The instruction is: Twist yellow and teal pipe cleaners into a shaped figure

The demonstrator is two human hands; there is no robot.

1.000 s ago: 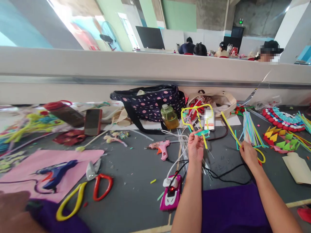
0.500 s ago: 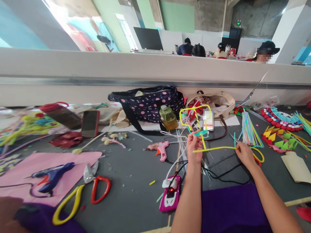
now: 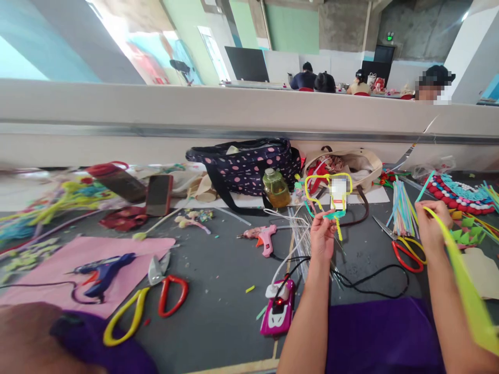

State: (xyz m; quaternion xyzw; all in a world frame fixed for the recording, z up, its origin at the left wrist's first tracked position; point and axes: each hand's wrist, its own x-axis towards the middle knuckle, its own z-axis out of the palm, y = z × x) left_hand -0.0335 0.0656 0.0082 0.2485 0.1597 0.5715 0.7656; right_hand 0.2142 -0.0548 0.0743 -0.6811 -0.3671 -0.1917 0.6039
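My left hand (image 3: 323,234) is closed around a twisted pipe-cleaner shape (image 3: 307,192), with a yellow outline above and a teal piece across my fingertips. A short twisted yellow end hangs below that grip. Off to the right, my right hand (image 3: 433,223) pinches a loose yellow pipe cleaner (image 3: 463,280), which sweeps down toward the camera and looks blurred. A teal pipe cleaner (image 3: 425,186) sticks up from the same fingers. Between the hands lies a pair of scissors (image 3: 407,254) with red and yellow handles, close beside my right wrist.
Pastel pipe cleaners (image 3: 402,210) lie fanned behind the scissors. A pink glue gun (image 3: 267,240), a magenta power strip (image 3: 278,311) and black cables lie left of my left arm. Farther left are a blue glue gun (image 3: 103,275) and larger scissors (image 3: 173,296). A patterned bag (image 3: 249,171) stands behind.
My right hand has moved right and up, drawing the long yellow pipe cleaner away from below my left hand. My left hand keeps its hold. The view has turned slightly left.
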